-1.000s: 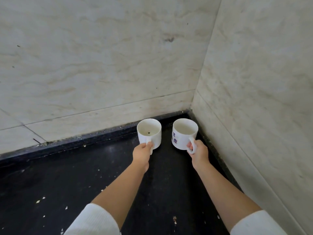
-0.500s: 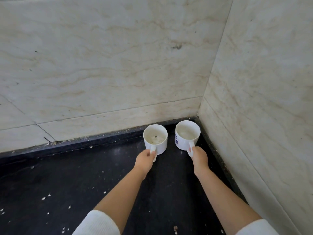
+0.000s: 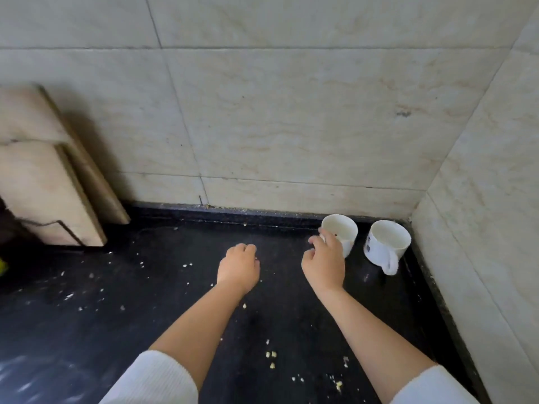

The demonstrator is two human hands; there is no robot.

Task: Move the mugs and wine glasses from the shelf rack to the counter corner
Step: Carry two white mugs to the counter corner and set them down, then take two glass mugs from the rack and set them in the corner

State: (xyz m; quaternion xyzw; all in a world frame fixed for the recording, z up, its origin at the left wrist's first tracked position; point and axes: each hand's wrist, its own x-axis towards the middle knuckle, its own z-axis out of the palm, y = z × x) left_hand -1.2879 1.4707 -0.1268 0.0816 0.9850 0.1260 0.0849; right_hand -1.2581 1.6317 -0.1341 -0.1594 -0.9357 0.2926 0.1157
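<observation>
Mugs (image 3: 387, 246) sitting upright in bench (image 3: 145, 301) corner, near walls. Both grips empty, loosely curled; right hand (image 3: 323, 265) overlapping left mug (image 3: 344, 231). Risking knock-over, sleeve or fingers catching rim.

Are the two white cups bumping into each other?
Apart. The head view shows a strip of dark counter between the plain mug and the printed mug.
</observation>
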